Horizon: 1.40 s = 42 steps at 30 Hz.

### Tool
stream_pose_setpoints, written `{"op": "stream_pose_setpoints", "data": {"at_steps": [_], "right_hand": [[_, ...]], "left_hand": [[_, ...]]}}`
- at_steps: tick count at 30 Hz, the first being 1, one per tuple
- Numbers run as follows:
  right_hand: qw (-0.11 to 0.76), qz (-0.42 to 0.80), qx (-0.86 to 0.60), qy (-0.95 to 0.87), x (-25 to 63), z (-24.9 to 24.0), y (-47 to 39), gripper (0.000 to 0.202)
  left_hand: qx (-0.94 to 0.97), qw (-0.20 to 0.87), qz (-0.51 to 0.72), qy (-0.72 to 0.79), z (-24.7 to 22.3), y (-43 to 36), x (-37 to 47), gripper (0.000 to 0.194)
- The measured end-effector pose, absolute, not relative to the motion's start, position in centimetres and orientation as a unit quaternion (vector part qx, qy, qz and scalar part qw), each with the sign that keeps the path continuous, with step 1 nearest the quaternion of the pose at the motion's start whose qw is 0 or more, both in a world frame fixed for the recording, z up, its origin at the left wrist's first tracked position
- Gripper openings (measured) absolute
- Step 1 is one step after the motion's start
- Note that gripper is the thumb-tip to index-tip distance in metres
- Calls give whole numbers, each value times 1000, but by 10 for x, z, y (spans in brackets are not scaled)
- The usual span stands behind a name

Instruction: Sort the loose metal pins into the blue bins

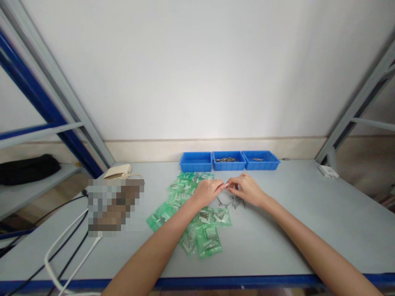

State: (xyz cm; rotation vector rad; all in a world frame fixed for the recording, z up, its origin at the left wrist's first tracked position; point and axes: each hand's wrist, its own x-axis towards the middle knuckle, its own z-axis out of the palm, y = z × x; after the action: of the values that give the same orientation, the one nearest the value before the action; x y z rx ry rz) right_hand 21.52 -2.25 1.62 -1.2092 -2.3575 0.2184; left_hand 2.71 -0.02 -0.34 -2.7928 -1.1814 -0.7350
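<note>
A: So what looked dicey on that desk [271, 250]?

B: Biggest first: the pile of green bags [203, 249] ran from near the back edge toward the front edge. The left forearm [165, 244] crossed over it, so imo a careless swing could've dragged bags frontward.

A: And the blue bins [196, 167]?

B: Lined up along the back edge, beyond both hands. Low risk, though a hasty reach might've bumped one.

A: Hands?

B: Left hand [208, 192] and right hand [246, 190] met at bent fingertips. Maybe pinching something tiny and pale, couldn't tell. If so, a slip would've dropped it.

A: Smallest stuff?

B: Loose screws [238, 201], by the look, beside the right hand, roughly mid-desk between the side edges. A palm knock could've scattered them, maybe under a bag.
</note>
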Motion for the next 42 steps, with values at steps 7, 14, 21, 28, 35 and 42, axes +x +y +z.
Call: {"op": "stream_pose_setpoints", "data": {"at_steps": [7, 14, 21, 28, 35, 42], "right_hand": [[236, 74, -448, -859, 217, 16, -22, 12], [222, 68, -446, -864, 215, 16, -24, 19], [219, 53, -442, -868, 218, 17, -23, 32], [208, 55, -446, -869, 216, 15, -23, 27], [246, 51, -432, -866, 214, 18, -24, 30], [229, 62, -424, -874, 219, 18, -21, 31]], "left_hand": [[-899, -12, -239, -367, -2, 0, 26, 23], [-897, -3, -243, -370, -4, 0, 27, 36], [-892, -38, -253, -372, -2, -2, 27, 29], [-895, 10, -240, -376, -5, 0, 27, 34], [-888, -30, -253, -383, -1, -2, 26, 34], [-899, 3, -246, -362, 0, -2, 26, 31]]}}
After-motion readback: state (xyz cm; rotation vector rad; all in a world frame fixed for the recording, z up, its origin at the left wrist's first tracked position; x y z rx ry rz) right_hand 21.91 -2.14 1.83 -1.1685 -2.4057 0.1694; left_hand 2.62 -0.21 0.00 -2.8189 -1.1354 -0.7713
